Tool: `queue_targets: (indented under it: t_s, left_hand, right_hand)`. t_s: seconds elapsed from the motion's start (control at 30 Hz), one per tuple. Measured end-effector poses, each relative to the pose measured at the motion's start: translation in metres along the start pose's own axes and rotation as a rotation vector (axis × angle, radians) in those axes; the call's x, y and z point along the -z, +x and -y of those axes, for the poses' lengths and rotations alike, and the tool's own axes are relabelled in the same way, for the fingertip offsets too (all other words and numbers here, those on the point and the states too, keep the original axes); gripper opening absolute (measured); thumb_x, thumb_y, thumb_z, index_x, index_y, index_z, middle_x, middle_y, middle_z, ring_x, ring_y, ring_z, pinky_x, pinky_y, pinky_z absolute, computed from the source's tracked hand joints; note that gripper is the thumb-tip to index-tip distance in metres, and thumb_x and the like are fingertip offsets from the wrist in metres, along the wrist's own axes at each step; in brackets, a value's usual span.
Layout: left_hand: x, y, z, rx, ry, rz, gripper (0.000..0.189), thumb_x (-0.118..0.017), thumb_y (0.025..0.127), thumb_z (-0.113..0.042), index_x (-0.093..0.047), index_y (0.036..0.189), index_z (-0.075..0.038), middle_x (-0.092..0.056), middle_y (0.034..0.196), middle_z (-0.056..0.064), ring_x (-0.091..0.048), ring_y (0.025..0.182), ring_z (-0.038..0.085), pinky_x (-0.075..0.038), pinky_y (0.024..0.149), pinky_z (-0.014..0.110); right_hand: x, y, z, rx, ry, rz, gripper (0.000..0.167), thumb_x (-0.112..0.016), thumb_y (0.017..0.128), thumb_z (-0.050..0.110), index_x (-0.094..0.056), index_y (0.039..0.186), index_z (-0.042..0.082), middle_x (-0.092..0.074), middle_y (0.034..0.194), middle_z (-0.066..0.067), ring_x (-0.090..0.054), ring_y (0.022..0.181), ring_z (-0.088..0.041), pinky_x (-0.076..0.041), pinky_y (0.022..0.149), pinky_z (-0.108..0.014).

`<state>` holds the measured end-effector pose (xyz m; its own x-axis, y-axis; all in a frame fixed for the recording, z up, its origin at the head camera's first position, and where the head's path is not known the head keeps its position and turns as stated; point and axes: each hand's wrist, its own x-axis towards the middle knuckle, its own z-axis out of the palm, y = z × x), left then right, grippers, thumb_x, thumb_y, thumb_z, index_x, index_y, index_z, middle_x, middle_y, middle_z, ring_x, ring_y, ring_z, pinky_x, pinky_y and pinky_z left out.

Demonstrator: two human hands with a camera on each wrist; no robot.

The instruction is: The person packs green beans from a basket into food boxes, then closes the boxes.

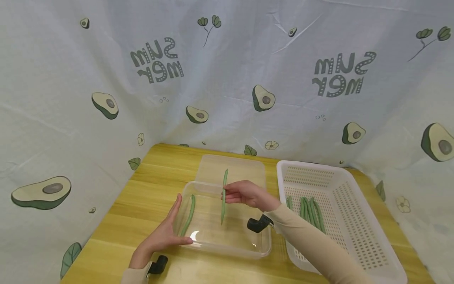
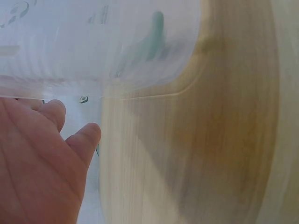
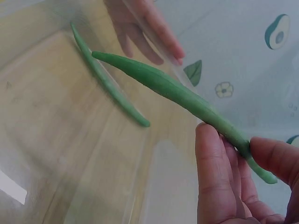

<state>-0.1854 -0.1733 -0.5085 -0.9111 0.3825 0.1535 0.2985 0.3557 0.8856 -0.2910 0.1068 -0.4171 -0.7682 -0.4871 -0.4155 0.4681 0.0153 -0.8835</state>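
Observation:
My right hand (image 1: pixel 248 194) pinches a green bean (image 1: pixel 224 197) between thumb and fingers, holding it above the clear plastic box (image 1: pixel 227 250). In the right wrist view the held bean (image 3: pixel 173 91) slants across the picture. A second green bean (image 1: pixel 189 215) lies along the left side inside the box. My left hand (image 1: pixel 163 232) rests against the box's left end, its thumb on the near rim and its fingers spread along the side. The left wrist view shows that hand (image 2: pixel 42 154) beside the box wall, with a bean blurred through the plastic.
A white perforated basket (image 1: pixel 369 221) stands to the right with several green beans (image 1: pixel 312 213) in it. Behind the box lies a flat translucent lid (image 1: pixel 230 167) on the wooden table (image 1: pixel 117 228). A printed curtain (image 1: pixel 227 79) hangs behind and along the sides.

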Motion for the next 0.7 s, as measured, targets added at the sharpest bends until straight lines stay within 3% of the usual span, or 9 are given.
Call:
queue_targets:
  t_s: [0.33, 0.7]
  left_hand:
    - [0.000, 0.002, 0.001, 0.013, 0.000, -0.004, 0.128, -0.087, 0.068, -0.024, 0.008, 0.152, -0.008, 0.012, 0.156, 0.012, 0.006, 0.139, 0.040, -0.008, 0.102, 0.067]
    - [0.000, 0.000, -0.001, 0.019, 0.007, -0.007, 0.128, -0.087, 0.067, -0.025, 0.007, 0.152, -0.008, 0.012, 0.157, 0.011, 0.005, 0.139, 0.040, -0.008, 0.103, 0.065]
  right_hand:
    - [-0.023, 0.017, -0.012, -0.018, -0.033, 0.043, 0.029, -0.054, 0.095, 0.001, -0.052, 0.115, -0.020, -0.066, 0.079, -0.010, -0.066, 0.071, -0.016, -0.053, 0.079, -0.037]
    - [-0.049, 0.040, -0.033, -0.070, -0.057, 0.059, 0.031, -0.052, 0.094, -0.002, -0.051, 0.117, -0.023, -0.067, 0.085, -0.019, -0.066, 0.067, -0.016, -0.054, 0.078, -0.035]
